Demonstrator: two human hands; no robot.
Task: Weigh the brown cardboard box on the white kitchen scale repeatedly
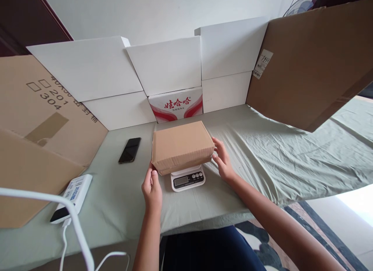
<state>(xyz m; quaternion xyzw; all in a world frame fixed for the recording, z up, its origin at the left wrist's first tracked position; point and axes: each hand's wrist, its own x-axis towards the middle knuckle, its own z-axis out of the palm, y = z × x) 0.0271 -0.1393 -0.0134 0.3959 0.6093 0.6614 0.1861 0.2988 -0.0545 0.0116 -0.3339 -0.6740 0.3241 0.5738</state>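
At the centre of the frame a closed brown cardboard box [182,145] sits on a small white digital kitchen scale [188,178] on the pale green cloth-covered table [262,146]. The left hand [152,189] touches the box's lower left corner with fingers loosely curled, gripping nothing, while the right hand [223,158] rests spread fingers against its right side; a black smartphone [129,149] lies to the left

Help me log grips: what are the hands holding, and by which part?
Both hands, left hand and right hand, touch the box on the scale at its two ends.
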